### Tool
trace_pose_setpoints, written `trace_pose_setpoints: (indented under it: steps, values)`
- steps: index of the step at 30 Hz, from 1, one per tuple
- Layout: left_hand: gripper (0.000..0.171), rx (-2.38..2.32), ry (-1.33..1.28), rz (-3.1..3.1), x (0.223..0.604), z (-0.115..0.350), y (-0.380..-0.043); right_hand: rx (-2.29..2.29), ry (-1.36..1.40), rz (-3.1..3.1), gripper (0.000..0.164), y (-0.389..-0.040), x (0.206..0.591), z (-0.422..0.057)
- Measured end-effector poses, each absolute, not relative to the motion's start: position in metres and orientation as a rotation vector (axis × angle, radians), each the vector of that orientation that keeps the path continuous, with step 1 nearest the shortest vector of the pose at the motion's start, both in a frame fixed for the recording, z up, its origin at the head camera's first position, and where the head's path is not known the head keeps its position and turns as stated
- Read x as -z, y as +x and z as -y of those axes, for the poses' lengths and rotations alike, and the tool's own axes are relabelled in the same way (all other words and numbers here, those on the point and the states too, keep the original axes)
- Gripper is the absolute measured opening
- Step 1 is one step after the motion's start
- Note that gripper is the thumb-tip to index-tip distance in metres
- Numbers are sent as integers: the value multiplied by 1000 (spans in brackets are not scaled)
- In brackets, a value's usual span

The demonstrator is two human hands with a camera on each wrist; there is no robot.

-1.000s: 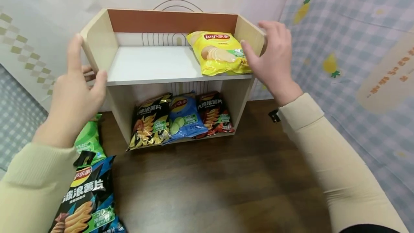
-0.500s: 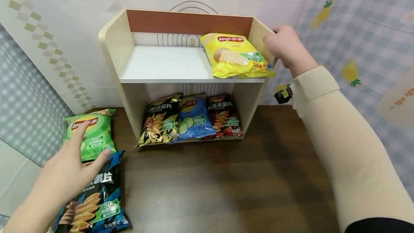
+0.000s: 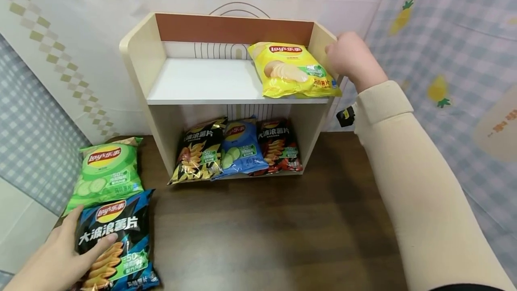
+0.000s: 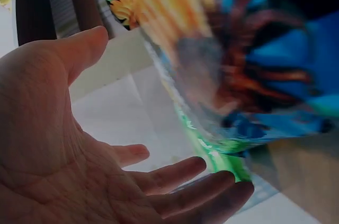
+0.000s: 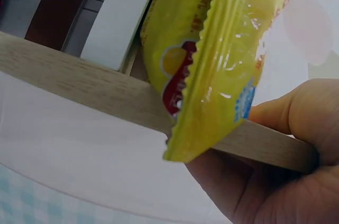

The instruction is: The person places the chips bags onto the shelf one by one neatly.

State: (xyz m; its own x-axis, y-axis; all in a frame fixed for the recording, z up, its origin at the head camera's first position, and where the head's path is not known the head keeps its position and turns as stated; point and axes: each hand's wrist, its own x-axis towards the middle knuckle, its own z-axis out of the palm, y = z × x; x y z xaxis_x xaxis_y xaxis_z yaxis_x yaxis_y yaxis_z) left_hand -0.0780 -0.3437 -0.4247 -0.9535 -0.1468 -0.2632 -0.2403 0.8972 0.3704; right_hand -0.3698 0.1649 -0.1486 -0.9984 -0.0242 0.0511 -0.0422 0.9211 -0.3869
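Note:
My right hand (image 3: pixel 355 62) grips the right side panel of a small two-tier shelf (image 3: pixel 202 82); in the right wrist view, thumb and fingers wrap the panel's edge. Beside that hand, a yellow bag of Lay's chips (image 3: pixel 288 73) leans on the upper tier. At lower left my left hand (image 3: pixel 60 255) reaches over a black-and-blue bag of chips (image 3: pixel 131 255), fingers spread at its left and upper part. The left wrist view shows the fingers extended and the palm bare, next to the bag. A green bag of chips (image 3: pixel 109 172) lies just behind it.
On the lower tier stand three bags: a black-and-gold one (image 3: pixel 198 152), a blue one (image 3: pixel 242 149) and a black-and-red one (image 3: pixel 278 147). The shelf stands on a dark wooden table (image 3: pixel 250 228), against a white cloth backdrop. Checked cloth (image 3: pixel 436 44) hangs at the right.
My left hand has left the shelf's left side and moved down to the black-and-blue bag. My right hand has closed round the right panel. The shelf appears shifted right in the head view.

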Motion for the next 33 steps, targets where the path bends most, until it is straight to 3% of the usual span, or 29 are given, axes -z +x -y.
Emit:
trace_pose_setpoints:
  steps: [15,33]
  values:
    - [118,-733,-334,-2507,450,360,-84,-571,50,3050,50,-370,146,-163]
    - [115,-766,-199,-2645,445,303,-98,-593,36,3067,53,-375,145,-163]
